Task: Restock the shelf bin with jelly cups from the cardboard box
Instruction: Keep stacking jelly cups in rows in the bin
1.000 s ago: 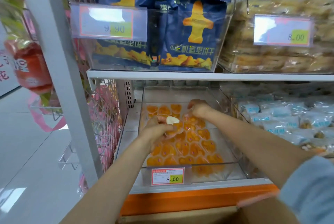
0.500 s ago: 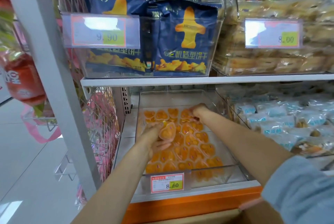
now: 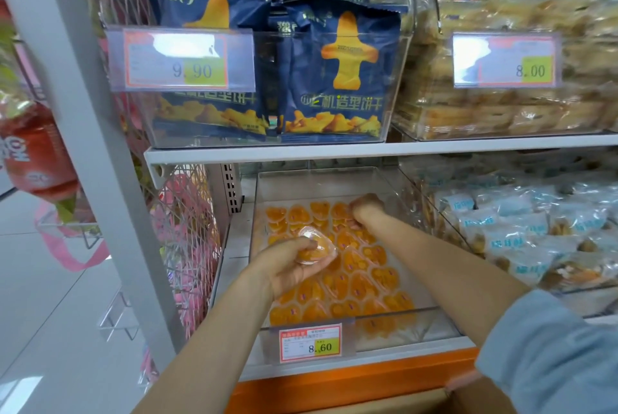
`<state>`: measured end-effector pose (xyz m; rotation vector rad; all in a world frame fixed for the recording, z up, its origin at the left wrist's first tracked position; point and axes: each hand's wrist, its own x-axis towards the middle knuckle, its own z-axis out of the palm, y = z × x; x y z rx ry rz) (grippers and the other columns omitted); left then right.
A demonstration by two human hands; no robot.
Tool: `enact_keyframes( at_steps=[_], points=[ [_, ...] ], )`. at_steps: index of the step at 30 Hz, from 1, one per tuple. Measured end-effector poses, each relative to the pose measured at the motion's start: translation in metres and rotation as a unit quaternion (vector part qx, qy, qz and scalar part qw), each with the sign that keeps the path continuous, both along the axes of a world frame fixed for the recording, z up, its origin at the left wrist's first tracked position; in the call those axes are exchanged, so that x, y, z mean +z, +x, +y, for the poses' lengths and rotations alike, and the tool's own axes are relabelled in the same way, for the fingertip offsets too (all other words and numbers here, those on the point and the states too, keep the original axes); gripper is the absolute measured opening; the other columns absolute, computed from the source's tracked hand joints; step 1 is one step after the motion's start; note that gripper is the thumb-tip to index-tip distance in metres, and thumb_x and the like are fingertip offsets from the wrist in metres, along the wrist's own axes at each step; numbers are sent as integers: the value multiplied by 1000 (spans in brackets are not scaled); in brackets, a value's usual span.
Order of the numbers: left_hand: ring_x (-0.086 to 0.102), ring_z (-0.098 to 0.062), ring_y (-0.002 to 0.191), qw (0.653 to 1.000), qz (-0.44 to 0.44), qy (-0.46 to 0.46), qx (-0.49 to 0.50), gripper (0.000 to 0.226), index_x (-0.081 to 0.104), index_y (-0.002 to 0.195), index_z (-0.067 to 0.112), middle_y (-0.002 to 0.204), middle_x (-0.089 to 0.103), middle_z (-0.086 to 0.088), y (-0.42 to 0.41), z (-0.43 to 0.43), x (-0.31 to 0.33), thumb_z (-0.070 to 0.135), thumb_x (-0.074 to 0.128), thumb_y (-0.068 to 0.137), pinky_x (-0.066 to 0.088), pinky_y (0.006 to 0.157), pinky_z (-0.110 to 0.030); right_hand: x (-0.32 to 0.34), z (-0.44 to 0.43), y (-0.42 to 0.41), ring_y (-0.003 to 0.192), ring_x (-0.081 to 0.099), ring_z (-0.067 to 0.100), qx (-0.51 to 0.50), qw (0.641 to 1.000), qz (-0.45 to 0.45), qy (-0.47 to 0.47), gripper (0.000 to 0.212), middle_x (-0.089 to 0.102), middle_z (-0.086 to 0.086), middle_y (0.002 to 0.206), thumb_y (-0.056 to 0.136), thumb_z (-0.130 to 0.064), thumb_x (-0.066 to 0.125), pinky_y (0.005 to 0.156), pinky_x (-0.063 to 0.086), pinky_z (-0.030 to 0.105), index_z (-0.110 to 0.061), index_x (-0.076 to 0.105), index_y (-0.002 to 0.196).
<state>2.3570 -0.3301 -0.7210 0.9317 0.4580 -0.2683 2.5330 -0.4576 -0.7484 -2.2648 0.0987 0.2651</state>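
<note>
We note: left hand (image 3: 287,268) curled round one jelly cup (image 3: 314,248), above middle of shelf bin (image 3: 394,313). At bin back, right hand (image 3: 366,209), fingers bent among laid cups; grip: we cannot tell.
Risk: held cup slips, knocks rows askew; right forearm drags cups.
We count: one cup held, roughly thirty laid, one bin, one cardboard box (image 3: 384,405) below.

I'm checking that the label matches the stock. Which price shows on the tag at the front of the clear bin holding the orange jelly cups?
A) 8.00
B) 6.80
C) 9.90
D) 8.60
D: the price tag clipped to the front wall of the shelf bin, just below the rows of jelly cups, reads 8.60.
</note>
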Motion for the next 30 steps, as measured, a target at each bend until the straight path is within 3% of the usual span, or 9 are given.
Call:
enact_keyframes(
  at_steps=[2, 5, 10, 16, 20, 22, 24, 26, 30],
  points=[
    [69, -29, 71, 1000, 0, 26, -12, 36, 49, 120, -5, 98, 65, -26, 0, 1, 0, -2, 58, 86, 56, 47, -29, 9, 1, -8, 56, 64, 12, 25, 990, -28, -133, 23, 63, 4, 64, 96, -26, 53, 40, 41, 15, -5, 61, 91],
    [68, -14, 64, 989, 6, 144, -33, 37, 59, 114, 7, 92, 70, -10, -3, -1, -2, 17, 70, 80, 49, 44, -18, 25, 0, -28, 104, 60, 25, 86, 967, -138, -197, 30, 61, 12, 114, 93, -23, 55, 73, 46, 21, -8, 56, 119],
    [65, -14, 74, 980, 3, 196, -40, 32, 60, 107, 14, 101, 67, -9, -4, -4, -1, 26, 71, 80, 51, 52, -19, 66, -23, -90, 103, 57, 16, 335, 924, -180, -44, 44, 58, 1, 121, 84, -28, 69, 78, 42, 13, -23, 56, 126],
    [64, -9, 52, 967, -2, 242, -82, 35, 57, 105, 9, 86, 65, -8, -9, -19, 5, 29, 72, 80, 47, 50, -16, 62, -40, -136, 117, 42, 12, 433, 823, -265, -255, 77, 46, -3, 125, 71, -48, 75, 95, 35, 24, -26, 43, 137],
    [67, -15, 79, 942, -60, 309, -120, 34, 58, 102, 14, 100, 67, -8, -13, -24, 6, 37, 69, 81, 49, 60, -20, 66, -48, -131, 116, 39, 13, 422, 820, -261, -285, 71, 43, -1, 123, 70, -51, 75, 96, 36, 25, -25, 50, 132],
    [60, -18, 99, 834, -154, 522, -89, 40, 56, 112, 16, 111, 61, -3, -10, -16, 12, 41, 66, 82, 50, 78, -28, 77, -54, -119, 116, 41, 17, 408, 809, -266, -330, 73, 46, 0, 123, 69, -55, 74, 98, 37, 29, -27, 51, 132],
    [50, -21, 115, 632, -229, 740, -37, 51, 48, 127, 20, 125, 53, -3, -11, 1, 27, 46, 61, 84, 42, 91, -33, 92, -57, -100, 123, 43, 22, 367, 812, -258, -374, 76, 48, 3, 132, 69, -56, 74, 99, 35, 28, -25, 49, 134],
    [39, -23, 125, 494, -257, 829, -43, 52, 44, 132, 26, 133, 47, -2, -14, 23, 39, 50, 54, 87, 32, 98, -34, 102, -57, -74, 129, 40, 22, 342, 819, -235, -396, 76, 47, 3, 137, 69, -56, 74, 100, 30, 24, -22, 50, 133],
    [32, -21, 127, 475, -246, 837, -115, 47, 47, 130, 30, 135, 45, 3, -15, 48, 28, 51, 46, 89, 22, 101, -32, 99, -41, -38, 108, 53, 21, 337, 802, -216, -443, 64, 53, -3, 107, 61, -67, 70, 76, 36, 26, -27, 62, 110]
  ],
)
